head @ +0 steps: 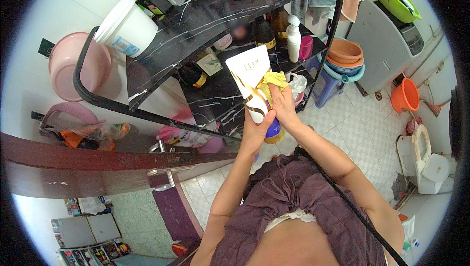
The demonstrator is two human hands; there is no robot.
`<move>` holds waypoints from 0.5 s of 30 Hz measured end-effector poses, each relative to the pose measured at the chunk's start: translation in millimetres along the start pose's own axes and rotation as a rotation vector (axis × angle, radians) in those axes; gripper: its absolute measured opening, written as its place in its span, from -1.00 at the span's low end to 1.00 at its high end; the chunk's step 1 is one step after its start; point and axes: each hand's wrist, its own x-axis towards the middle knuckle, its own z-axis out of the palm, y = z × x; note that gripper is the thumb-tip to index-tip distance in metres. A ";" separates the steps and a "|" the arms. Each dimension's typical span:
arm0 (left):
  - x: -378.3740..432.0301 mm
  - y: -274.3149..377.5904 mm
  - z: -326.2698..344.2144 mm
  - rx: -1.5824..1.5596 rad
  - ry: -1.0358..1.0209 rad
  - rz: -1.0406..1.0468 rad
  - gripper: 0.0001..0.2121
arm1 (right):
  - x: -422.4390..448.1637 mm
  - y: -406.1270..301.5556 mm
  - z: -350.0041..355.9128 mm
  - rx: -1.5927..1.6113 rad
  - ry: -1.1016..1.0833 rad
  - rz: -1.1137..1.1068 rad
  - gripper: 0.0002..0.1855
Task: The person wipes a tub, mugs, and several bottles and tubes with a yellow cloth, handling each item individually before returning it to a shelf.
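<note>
My left hand (257,128) grips the lower part of a white Lux bottle (246,66) with gold and brown swirls and a purple and gold end. A crumpled yellow cloth (275,79) is held in my right hand (282,101), pressed against the bottle's side. The bottle lies tilted across the view, in front of a black marble-patterned shelf unit (216,20). Behind my right hand a white crumpled item (296,82) sits on a lower shelf. A white pump bottle (293,40) stands beside a pink cup (305,48) on the middle shelf.
A white bucket (137,31) stands at the top shelf's left end. Dark bottles (263,33) occupy the shelf below. A wooden door (110,167) with a metal handle is at left. Stacked basins (343,51) rest on a blue stool (325,89) at right, near an orange bucket (404,95).
</note>
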 end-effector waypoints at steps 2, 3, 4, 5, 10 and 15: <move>-3.8 2.1 -2.0 -0.036 -0.025 -0.023 -0.44 | 1.5 -2.0 0.2 -0.108 -0.009 -0.059 -0.72; -5.0 2.5 -4.4 -0.055 -0.034 -0.057 -0.47 | 3.1 -2.9 -0.3 -0.147 -0.016 -0.092 -0.74; -6.5 2.5 -7.5 -0.075 -0.043 -0.091 -0.49 | 4.8 -3.2 -1.1 -0.185 -0.023 -0.125 -0.76; -7.6 2.9 -10.2 -0.094 -0.052 -0.125 -0.51 | 6.6 -2.8 -3.0 -0.226 -0.030 -0.156 -0.77; 3.3 26.7 -19.5 -0.285 0.012 -0.359 -0.58 | 21.1 2.0 -5.5 -0.240 0.047 -0.165 -0.77; 58.4 35.0 -35.0 -0.095 0.051 -0.176 -0.62 | 49.8 4.2 -5.5 -0.302 0.015 -0.160 -0.76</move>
